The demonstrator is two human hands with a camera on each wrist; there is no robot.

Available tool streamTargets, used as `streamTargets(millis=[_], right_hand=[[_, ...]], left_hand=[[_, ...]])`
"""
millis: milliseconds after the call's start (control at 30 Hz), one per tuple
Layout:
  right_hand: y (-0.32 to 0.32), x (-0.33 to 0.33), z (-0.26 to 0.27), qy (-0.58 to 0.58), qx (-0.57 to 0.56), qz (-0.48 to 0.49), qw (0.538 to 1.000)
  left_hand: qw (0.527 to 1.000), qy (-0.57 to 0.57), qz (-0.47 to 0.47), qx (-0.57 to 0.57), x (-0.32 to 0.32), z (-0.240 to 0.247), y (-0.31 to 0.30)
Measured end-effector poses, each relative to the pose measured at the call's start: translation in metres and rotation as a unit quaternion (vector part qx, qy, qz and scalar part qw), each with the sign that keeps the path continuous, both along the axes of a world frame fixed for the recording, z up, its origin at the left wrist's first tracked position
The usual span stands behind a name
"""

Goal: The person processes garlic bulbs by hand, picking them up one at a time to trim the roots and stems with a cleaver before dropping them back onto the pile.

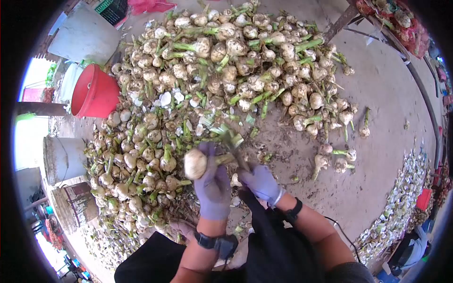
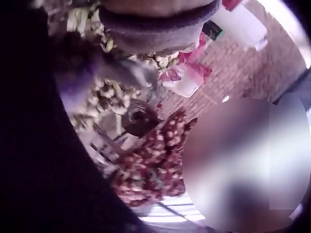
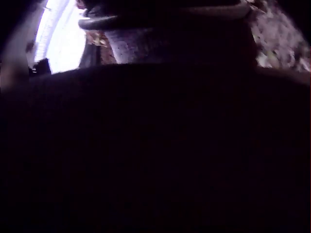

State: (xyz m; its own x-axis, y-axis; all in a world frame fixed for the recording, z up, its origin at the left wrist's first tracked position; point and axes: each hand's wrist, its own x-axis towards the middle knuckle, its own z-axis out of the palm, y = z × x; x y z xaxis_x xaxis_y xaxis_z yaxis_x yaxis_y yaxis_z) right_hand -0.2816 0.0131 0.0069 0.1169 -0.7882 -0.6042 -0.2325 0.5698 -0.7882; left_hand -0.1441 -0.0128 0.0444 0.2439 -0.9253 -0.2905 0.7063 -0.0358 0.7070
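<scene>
In the head view, my gloved left hand (image 1: 213, 192) grips a garlic bulb (image 1: 195, 164), its pale round head on the left and its stem pointing right. The gloved right hand (image 1: 261, 184) holds a knife (image 1: 242, 159), whose motion-blurred blade points up and away beside the stem. Pale green stem pieces (image 1: 232, 138) show close to the blade's far end. In the left wrist view the glove cuff (image 2: 155, 39) fills the top and the fingers are blurred. Darkness covers most of the right wrist view, with only the glove cuff (image 3: 146, 46) showing.
A big heap of stemmed garlic bulbs (image 1: 226, 47) lies ahead, and trimmed bulbs (image 1: 134, 160) pile at left. A red bucket (image 1: 96, 92) and pale buckets (image 1: 61, 159) stand along the left. Several loose bulbs (image 1: 340, 165) lie at right, near a spread of peelings (image 1: 401, 203).
</scene>
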Motion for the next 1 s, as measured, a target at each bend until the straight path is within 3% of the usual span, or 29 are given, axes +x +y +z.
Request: streamTargets(millis=[33,100,133,167,200,233,267,300,367,433,500,533,567,600,633,667,833,867,900,933,967,1000], right_hand=[[0.011,-0.001,-0.051,0.041,-0.025,0.041,0.998],[0.018,-0.019,-0.091,0.080,-0.048,0.082,0.992],[0.024,-0.039,-0.099,0.183,-0.087,0.122,0.972],[0.033,-0.047,-0.103,0.279,-0.121,0.159,0.939],[0.034,-0.045,-0.098,0.275,-0.114,0.158,0.942],[0.024,-0.046,-0.088,0.137,-0.027,0.001,0.990],[0.017,-0.048,-0.082,-0.005,0.060,-0.154,0.986],[0.013,-0.050,-0.083,-0.002,0.057,-0.152,0.987],[0.013,-0.051,-0.090,0.096,0.036,-0.038,0.994],[0.016,-0.048,-0.090,0.150,0.043,0.000,0.988],[0.017,-0.044,-0.061,0.206,-0.148,0.052,0.966],[0.014,-0.044,-0.049,0.217,-0.066,0.103,0.969],[0.018,-0.045,-0.046,0.217,-0.064,0.103,0.969],[0.025,-0.046,-0.046,0.233,-0.150,0.140,0.951],[0.028,-0.046,-0.043,0.246,-0.235,0.175,0.924],[0.026,-0.044,-0.029,0.230,-0.223,0.237,0.917],[0.012,-0.027,0.017,0.215,-0.272,0.269,0.898],[0.007,-0.026,0.026,0.221,-0.255,0.296,0.894],[0.005,-0.025,0.029,0.224,-0.237,0.322,0.889],[0.007,-0.027,0.017,0.223,-0.235,0.321,0.890],[0.011,-0.032,-0.007,0.232,-0.294,0.271,0.887],[0.013,-0.040,-0.027,0.241,-0.354,0.219,0.877]], left_hand=[[0.996,0.022,-0.003,-0.087,0.013,-0.005,-0.001],[0.994,-0.050,0.011,-0.098,0.059,0.024,-0.003],[0.986,-0.106,0.099,-0.080,0.075,0.036,-0.002],[0.985,0.116,0.096,-0.086,0.125,0.017,0.005],[0.991,0.027,0.121,-0.039,0.125,0.006,0.011],[0.988,-0.060,0.145,0.002,0.121,-0.007,0.015],[0.951,-0.303,-0.020,0.065,0.116,-0.035,0.025],[0.828,-0.517,-0.183,0.120,0.104,-0.062,0.035],[0.750,-0.604,-0.267,0.032,0.048,-0.111,0.065],[0.483,-0.762,-0.430,0.040,0.021,-0.103,0.060],[0.495,-0.758,-0.423,0.022,0.024,-0.112,0.064],[0.504,-0.758,-0.413,0.006,0.027,-0.117,0.064],[0.504,-0.758,-0.414,0.006,0.031,-0.114,0.064],[0.669,-0.628,-0.398,0.010,0.038,-0.110,0.064],[0.804,-0.471,-0.362,0.014,0.042,-0.107,0.065],[0.864,-0.366,-0.342,0.053,0.039,-0.104,0.065],[0.897,-0.280,-0.342,-0.011,0.033,-0.057,0.055],[0.941,-0.074,-0.321,0.079,0.035,-0.061,0.053],[0.935,0.136,-0.283,0.166,0.038,-0.067,0.055],[0.938,0.057,-0.305,0.154,0.043,-0.083,0.063],[0.938,0.058,-0.304,0.156,0.045,-0.075,0.062],[0.913,-0.144,-0.364,0.115,0.044,-0.058,0.056]])
